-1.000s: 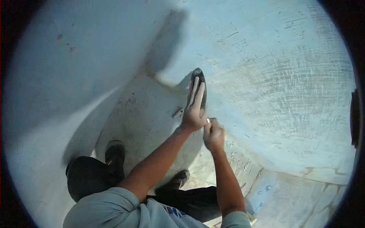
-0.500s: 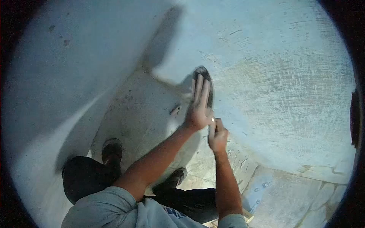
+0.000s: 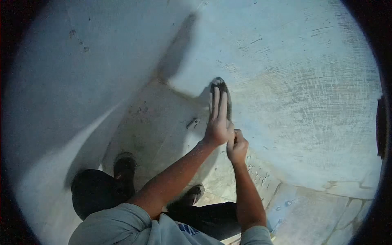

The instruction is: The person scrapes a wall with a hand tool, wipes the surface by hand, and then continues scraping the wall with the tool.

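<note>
My left hand [image 3: 218, 122] lies with its fingers stretched out flat along a dark, long flat tool with a rounded tip [image 3: 227, 87]. The tool is up against the pale blue wall [image 3: 286, 90], and its tip and right edge show past my fingers. My right hand [image 3: 237, 148] is closed in a fist just below my left palm, around what seems to be the tool's lower end. That end is hidden by my fingers, and I cannot make out the tool's exact kind.
A small light-coloured piece [image 3: 193, 123] lies on the dusty floor [image 3: 159, 134], left of my hands. My shoes [image 3: 124, 163] are below. The wall on the right is scratched and worn. A second wall [image 3: 73, 90] rises on the left, in shadow. A ledge [image 3: 310, 212] runs along the lower right.
Both hands and the dark tool appear slightly lower and to the right, as the whole view has shifted. The grip looks the same.
</note>
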Demonstrator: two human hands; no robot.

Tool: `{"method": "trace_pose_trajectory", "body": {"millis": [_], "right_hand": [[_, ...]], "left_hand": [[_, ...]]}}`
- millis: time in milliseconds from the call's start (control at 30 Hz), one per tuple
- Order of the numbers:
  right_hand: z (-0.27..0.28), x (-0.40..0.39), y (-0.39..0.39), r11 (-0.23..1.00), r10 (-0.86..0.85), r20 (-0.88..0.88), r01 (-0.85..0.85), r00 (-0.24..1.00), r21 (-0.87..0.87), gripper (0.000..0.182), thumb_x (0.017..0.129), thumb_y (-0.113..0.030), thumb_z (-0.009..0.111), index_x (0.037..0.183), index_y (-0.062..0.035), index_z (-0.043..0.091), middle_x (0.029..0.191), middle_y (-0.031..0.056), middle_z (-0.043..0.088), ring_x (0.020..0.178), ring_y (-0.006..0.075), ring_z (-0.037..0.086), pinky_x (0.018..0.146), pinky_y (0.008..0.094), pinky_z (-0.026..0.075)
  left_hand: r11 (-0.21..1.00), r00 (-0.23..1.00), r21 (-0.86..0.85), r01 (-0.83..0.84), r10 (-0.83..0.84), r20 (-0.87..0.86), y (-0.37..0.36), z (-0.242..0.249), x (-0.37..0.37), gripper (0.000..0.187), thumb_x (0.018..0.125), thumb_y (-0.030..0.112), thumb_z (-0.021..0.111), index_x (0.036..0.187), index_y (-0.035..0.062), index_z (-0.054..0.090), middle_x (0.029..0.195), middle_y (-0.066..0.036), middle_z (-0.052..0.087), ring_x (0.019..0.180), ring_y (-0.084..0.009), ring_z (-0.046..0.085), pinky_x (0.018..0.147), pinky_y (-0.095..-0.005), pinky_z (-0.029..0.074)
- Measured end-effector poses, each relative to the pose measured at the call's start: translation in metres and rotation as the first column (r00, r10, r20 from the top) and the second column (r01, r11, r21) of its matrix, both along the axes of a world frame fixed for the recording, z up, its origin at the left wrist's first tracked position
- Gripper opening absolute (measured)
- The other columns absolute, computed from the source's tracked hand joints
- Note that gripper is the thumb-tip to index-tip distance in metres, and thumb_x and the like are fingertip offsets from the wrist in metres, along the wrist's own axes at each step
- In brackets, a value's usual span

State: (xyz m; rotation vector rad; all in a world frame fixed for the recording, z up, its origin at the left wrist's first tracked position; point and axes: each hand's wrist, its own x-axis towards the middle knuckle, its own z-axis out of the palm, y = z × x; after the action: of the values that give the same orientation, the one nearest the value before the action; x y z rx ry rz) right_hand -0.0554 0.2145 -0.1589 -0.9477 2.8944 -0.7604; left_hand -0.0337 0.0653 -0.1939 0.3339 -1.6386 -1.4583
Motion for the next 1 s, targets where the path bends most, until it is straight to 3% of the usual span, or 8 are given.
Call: {"method": "trace_pose_trajectory", "body": {"millis": [100, 333, 400, 467, 667, 800, 867, 1000], "right_hand": [[0.018, 0.028, -0.056, 0.996, -0.051, -0.027, 0.053, 0.998, 0.076, 0.021, 0.104, -0.023, 0.067, 0.111, -0.0036, 0.067, 0.084, 0.0267, 0.068, 0.077, 0.0472, 0.069, 0.069, 0.0507, 0.054], [-0.003, -0.005, 0.017, 0.998, -0.026, 0.031, 0.025, 0.999, 0.049, 0.022, 0.106, -0.024, 0.066, 0.111, -0.0027, 0.069, 0.075, 0.0222, 0.069, 0.061, 0.0392, 0.071, 0.056, 0.0435, 0.054], [0.0, 0.004, -0.021, 0.993, 0.084, -0.161, -0.096, 0.983, -0.066, 0.022, 0.105, -0.023, 0.067, 0.114, -0.0031, 0.069, 0.076, 0.0232, 0.069, 0.065, 0.0401, 0.072, 0.059, 0.0442, 0.055], [0.025, 0.025, -0.068, 1.0, 0.002, -0.105, -0.005, 0.994, -0.023, 0.021, 0.103, -0.024, 0.069, 0.115, -0.0058, 0.071, 0.076, 0.0232, 0.068, 0.068, 0.0423, 0.072, 0.063, 0.0463, 0.056], [0.004, -0.002, 0.001, 1.0, -0.015, -0.136, 0.012, 0.991, -0.023, 0.015, 0.102, -0.018, 0.072, 0.109, -0.0043, 0.075, 0.069, 0.0149, 0.067, 0.054, 0.0234, 0.063, 0.056, 0.0342, 0.053], [0.008, 0.019, -0.041, 1.0, -0.002, -0.158, -0.003, 0.988, -0.029, 0.021, 0.102, -0.023, 0.074, 0.115, -0.0064, 0.073, 0.082, 0.0206, 0.072, 0.069, 0.0355, 0.072, 0.065, 0.0401, 0.057], [0.028, 0.035, -0.067, 0.997, -0.079, -0.02, 0.079, 0.997, 0.003, 0.025, 0.102, -0.026, 0.075, 0.118, -0.008, 0.072, 0.086, 0.0221, 0.073, 0.075, 0.0417, 0.072, 0.068, 0.0443, 0.058], [0.007, 0.006, -0.014, 0.994, -0.03, -0.03, 0.027, 0.999, -0.106, 0.019, 0.103, -0.019, 0.074, 0.106, -0.0006, 0.072, 0.065, 0.0117, 0.059, 0.057, 0.0154, 0.058, 0.058, 0.0332, 0.05]], "left_hand": [[0.994, 0.988, -0.012, -0.112, 0.111, -0.105, -0.052, 0.005, 0.006, 0.089, 0.085, -0.006, 0.055, 0.168, -0.0124, 0.022, 0.176, -0.037, 0.019, 0.164, -0.0534, 0.018, 0.133, -0.0559, 0.016], [0.987, 0.986, -0.007, 0.159, -0.158, 0.061, 0.006, -0.006, 0.006, 0.1, 0.083, 0.0, 0.056, 0.168, -0.0155, 0.006, 0.177, -0.038, -0.001, 0.166, -0.0538, -0.002, 0.133, -0.0622, 0.002], [0.992, 0.985, -0.001, -0.127, 0.126, -0.122, -0.018, -0.008, -0.006, 0.095, 0.084, -0.002, 0.054, 0.17, -0.0084, 0.016, 0.177, -0.036, 0.013, 0.164, -0.0555, 0.01, 0.13, -0.0693, 0.009], [0.996, 0.993, 0.05, -0.069, 0.073, -0.097, -0.055, 0.0, -0.002, 0.093, 0.085, -0.003, 0.055, 0.17, -0.0093, 0.018, 0.176, -0.036, 0.017, 0.164, -0.0552, 0.014, 0.131, -0.0658, 0.01], [0.996, 0.996, -0.016, 0.087, -0.087, -0.017, -0.001, 0.002, -0.002, 0.103, 0.079, -0.003, 0.059, 0.171, -0.0086, 0.014, 0.178, -0.035, 0.004, 0.165, -0.0548, 0.003, 0.131, -0.0698, 0.004], [0.996, 0.976, 0.048, -0.078, 0.086, -0.199, -0.029, -0.017, -0.007, 0.094, 0.082, -0.007, 0.052, 0.169, -0.012, 0.016, 0.177, -0.037, 0.012, 0.166, -0.0504, 0.009, 0.134, -0.0583, 0.009], [0.995, 0.982, 0.097, 0.028, -0.009, -0.191, -0.054, -0.014, 0.002, 0.094, 0.084, -0.007, 0.053, 0.169, -0.0129, 0.013, 0.176, -0.037, 0.015, 0.166, -0.0515, 0.011, 0.135, -0.0549, 0.011], [0.998, 1.0, -0.067, 0.016, -0.016, 0.001, -0.018, -0.006, -0.002, 0.101, 0.083, -0.003, 0.06, 0.171, -0.0077, 0.01, 0.179, -0.033, 0.008, 0.165, -0.0537, 0.006, 0.134, -0.0624, 0.01]]}}
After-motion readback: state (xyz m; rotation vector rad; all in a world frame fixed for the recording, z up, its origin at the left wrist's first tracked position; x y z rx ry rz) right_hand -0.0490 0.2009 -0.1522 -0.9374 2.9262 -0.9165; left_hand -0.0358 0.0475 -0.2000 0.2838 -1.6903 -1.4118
